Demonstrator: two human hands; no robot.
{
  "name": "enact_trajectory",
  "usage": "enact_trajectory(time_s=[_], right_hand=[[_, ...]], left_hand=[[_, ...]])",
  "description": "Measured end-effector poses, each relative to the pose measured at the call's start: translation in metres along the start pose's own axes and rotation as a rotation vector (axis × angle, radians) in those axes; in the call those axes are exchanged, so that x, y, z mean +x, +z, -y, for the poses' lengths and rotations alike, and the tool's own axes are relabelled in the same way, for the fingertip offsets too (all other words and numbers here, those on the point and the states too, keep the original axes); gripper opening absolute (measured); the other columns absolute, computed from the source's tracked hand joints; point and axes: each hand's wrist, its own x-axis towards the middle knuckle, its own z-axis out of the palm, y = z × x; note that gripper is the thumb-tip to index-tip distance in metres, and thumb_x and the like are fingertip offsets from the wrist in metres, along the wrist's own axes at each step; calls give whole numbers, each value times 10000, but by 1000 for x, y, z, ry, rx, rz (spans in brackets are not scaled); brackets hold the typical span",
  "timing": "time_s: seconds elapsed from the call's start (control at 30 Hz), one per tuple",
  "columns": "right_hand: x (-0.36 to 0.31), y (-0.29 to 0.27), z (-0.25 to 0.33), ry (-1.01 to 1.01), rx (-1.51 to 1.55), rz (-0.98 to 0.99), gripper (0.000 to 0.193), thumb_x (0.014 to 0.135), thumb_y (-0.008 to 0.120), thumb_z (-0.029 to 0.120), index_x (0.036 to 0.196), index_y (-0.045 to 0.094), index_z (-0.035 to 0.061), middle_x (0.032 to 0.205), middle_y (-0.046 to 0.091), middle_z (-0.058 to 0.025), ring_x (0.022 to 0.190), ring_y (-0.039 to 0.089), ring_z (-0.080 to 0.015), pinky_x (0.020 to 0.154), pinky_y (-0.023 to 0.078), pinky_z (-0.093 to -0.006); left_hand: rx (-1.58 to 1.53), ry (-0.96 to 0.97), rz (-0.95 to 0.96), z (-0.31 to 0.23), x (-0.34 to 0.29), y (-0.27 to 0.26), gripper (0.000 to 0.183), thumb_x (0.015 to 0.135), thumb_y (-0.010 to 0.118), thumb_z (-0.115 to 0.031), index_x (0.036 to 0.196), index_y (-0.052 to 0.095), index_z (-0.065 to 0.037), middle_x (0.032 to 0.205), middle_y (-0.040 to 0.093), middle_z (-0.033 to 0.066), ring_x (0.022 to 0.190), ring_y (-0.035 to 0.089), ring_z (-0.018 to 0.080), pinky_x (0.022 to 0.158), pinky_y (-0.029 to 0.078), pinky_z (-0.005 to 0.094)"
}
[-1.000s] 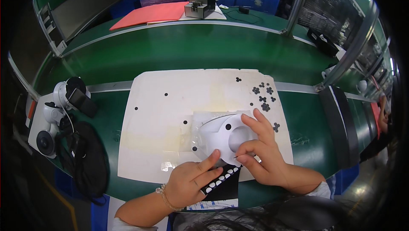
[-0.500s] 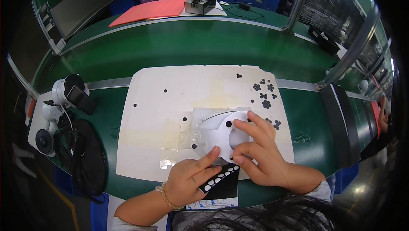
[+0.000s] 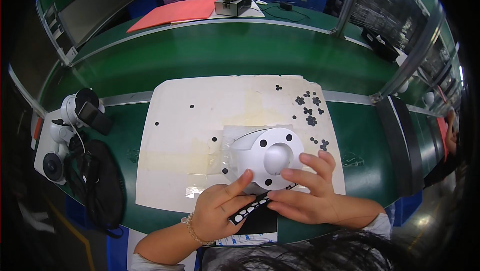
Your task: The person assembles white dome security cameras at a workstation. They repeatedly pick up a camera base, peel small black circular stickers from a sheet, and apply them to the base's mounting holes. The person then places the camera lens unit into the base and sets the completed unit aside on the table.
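A white plastic housing (image 3: 245, 161) with a round opening lies on a clear bubble-wrap sheet. Three round black pads (image 3: 263, 143) sit on its ring-shaped face. My left hand (image 3: 216, 212) pinches a black strip of stick-on pads (image 3: 248, 210) dotted with white circles, its index finger raised beside the housing's lower left side. At the strip's right part is my right hand (image 3: 311, 191), with thumb and a finger closed on its edge and other fingers curved near the housing. Whether a loose pad is between those fingertips cannot be made out.
Under the housing, a worn white board (image 3: 175, 151) carries scattered black pads (image 3: 311, 120) at its right. White camera-like devices (image 3: 60, 133) and a black pouch (image 3: 104, 186) stand at left. A black padded strip (image 3: 398, 143) lies at right; a metal box (image 3: 231, 6) is at the back.
My right hand has come off the housing's face and moved down to the pad strip. The three pads on the face now show uncovered. My left hand still holds the strip, which has tilted slightly.
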Motion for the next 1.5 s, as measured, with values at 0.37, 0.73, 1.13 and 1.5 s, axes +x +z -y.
enact_trajectory(time_s=[0.37, 0.73, 1.13, 1.5], right_hand=[[-6, -7, -14, 115, 298, 41, 101, 706, 660, 165, 775, 596, 128, 1272, 387, -129, 1212, 259, -352, 973, 200, -445], [1, -14, -27, 347, 319, 216, 85, 829, 535, 159, 853, 541, 78, 1313, 320, -164, 1241, 211, -381, 995, 169, -454], [-2, -11, -25, 339, 294, 177, 92, 817, 546, 152, 853, 543, 67, 1301, 333, -173, 1218, 250, -386, 982, 205, -458], [-12, -18, -32, 436, 307, 15, 344, 722, 670, 182, 1023, 545, 72, 1108, 516, -117, 1069, 442, -265, 877, 353, -375]], left_hand=[[-11, -70, 85, -6, 1, -7, 272, 577, 671, 41, 845, 625, 21, 1271, 409, 209, 657, 600, 208, 617, 474, 278], [28, -16, 57, -5, 3, -4, 286, 571, 680, 50, 850, 621, 28, 1246, 422, 239, 638, 598, 186, 579, 469, 265], [34, -11, 53, -6, 1, -4, 277, 568, 679, 53, 836, 613, 29, 1233, 433, 244, 655, 597, 200, 570, 464, 265], [45, -44, 44, -6, 2, 1, 259, 577, 676, 5, 828, 615, 8, 1248, 440, 192, 647, 589, 225, 575, 462, 279]])
